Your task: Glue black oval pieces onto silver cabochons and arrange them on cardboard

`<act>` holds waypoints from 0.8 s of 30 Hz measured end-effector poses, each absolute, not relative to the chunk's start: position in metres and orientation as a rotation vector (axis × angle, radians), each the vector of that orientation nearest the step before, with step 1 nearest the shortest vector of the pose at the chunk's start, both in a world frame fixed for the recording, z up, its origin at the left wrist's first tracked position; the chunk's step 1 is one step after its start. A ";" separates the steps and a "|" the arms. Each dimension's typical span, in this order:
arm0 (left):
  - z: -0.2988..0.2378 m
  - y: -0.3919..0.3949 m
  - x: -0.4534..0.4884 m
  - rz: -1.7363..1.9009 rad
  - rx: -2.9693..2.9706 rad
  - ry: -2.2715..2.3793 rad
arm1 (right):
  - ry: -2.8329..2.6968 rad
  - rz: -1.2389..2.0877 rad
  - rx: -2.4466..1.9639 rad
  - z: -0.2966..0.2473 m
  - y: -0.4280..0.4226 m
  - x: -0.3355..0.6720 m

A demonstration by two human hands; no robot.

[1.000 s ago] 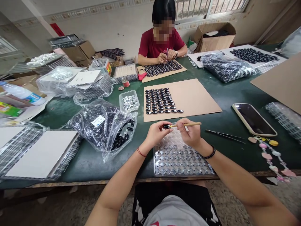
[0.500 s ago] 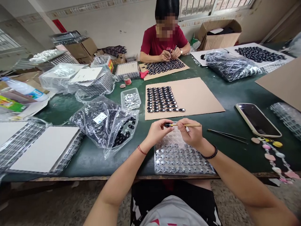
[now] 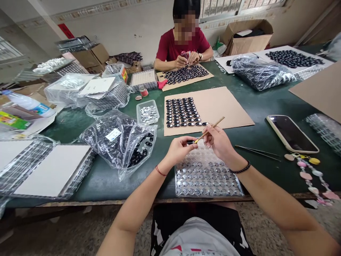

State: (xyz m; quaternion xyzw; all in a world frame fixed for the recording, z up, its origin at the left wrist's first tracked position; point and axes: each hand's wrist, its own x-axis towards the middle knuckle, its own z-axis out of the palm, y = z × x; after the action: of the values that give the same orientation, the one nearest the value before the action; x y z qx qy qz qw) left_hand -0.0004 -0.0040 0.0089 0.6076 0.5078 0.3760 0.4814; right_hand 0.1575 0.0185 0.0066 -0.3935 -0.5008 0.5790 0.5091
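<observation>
My left hand (image 3: 179,149) pinches a small dark piece (image 3: 189,142) above a clear plastic blister tray (image 3: 205,177) of round silvery parts at the table's near edge. My right hand (image 3: 217,141) grips a thin wooden stick (image 3: 210,129), its tip touching the dark piece and its free end tilted up to the right. Just beyond my hands lies a cardboard sheet (image 3: 226,106) with rows of glossy black pieces (image 3: 182,112) on its left part.
A clear bag of black pieces (image 3: 117,140) lies to my left, with a small tub of silvery parts (image 3: 148,112) behind it. Tweezers (image 3: 257,152), a phone (image 3: 291,133) and a charm chain (image 3: 309,174) lie to the right. A person in red (image 3: 183,48) works opposite.
My right hand has swung the stick from level to tilted, its free end now raised toward the cardboard. My left hand has stayed in place, still pinching the dark piece.
</observation>
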 end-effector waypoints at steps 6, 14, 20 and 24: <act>0.012 -0.007 0.000 0.926 1.399 1.166 | -1.000 1.621 -0.931 0.007 0.024 0.158; 0.014 -0.007 0.002 0.898 1.299 1.127 | -1.257 1.457 -0.964 0.005 0.018 0.153; 0.009 -0.004 0.001 0.965 1.327 1.163 | -1.551 1.274 -1.037 0.011 0.015 0.150; 0.004 -0.005 0.001 0.980 1.491 1.254 | -1.593 1.295 -1.037 0.012 0.015 0.148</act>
State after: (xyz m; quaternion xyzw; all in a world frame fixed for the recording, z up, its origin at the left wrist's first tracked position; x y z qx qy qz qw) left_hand 0.0013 -0.0046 0.0042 0.6062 0.5100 0.3984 0.4623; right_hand 0.1485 0.0149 0.0117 -0.4117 -0.6321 0.5138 0.4086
